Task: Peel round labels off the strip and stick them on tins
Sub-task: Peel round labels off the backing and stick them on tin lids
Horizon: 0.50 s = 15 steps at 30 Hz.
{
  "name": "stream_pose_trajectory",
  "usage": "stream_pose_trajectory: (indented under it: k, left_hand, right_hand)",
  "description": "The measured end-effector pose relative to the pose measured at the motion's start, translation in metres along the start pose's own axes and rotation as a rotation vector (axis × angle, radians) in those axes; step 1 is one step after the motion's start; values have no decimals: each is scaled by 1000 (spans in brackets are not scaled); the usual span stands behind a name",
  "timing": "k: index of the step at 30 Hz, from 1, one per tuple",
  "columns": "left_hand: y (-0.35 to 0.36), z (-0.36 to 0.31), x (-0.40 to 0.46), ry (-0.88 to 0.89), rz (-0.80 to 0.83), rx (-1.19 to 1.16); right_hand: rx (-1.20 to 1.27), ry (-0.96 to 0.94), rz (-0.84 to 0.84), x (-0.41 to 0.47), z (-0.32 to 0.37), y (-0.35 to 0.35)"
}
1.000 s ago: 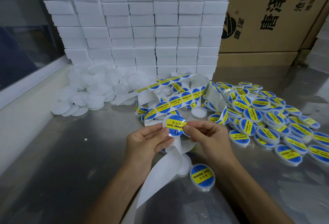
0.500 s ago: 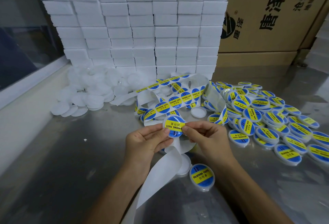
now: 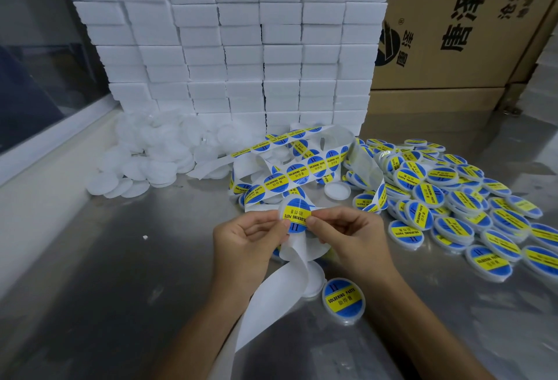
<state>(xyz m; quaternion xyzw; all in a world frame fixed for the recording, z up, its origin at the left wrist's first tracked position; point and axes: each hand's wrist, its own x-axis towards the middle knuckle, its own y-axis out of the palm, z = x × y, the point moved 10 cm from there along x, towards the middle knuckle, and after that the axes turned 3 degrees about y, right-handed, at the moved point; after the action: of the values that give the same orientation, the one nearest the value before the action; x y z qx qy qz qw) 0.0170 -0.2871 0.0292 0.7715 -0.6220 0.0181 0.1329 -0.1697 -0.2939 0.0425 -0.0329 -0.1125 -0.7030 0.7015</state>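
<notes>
Centrally, one small round tin (image 3: 295, 217) with a blue-and-yellow label, held above the steel table (image 3: 90, 274), pinched at its edges by left hand (image 3: 246, 242) and right hand (image 3: 351, 237). Bare white backing strip (image 3: 271, 298) trails below. Labelled strip (image 3: 290, 173) coils behind. Finished tins (image 3: 453, 198) heaped right; unlabelled white tins (image 3: 145, 162) left; white boxes (image 3: 226, 47) stacked behind.

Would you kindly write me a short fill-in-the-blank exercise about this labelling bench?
1. Both hands, left hand and right hand, hold one tin whose label has a ____ band across blue.
2. The labelled tins are heaped on the ____ side of the table.
3. The English words on the single tin nearest the person read ____ PASTE.
4. Behind the label strip stands a wall of ____ blocks.

Missing words: yellow; right; SOLDERING; white
</notes>
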Motion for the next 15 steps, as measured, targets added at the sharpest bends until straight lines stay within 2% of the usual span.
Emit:
stream_pose_trajectory:
  k: [12, 15]
  left_hand:
    - [8, -7, -4, -17, 89, -28]
    - [12, -6, -6, -54, 112, -51]
  right_hand:
    - [-107, -68, -49, 0, 4, -7]
    - [-266, -153, -82, -1, 8, -8]
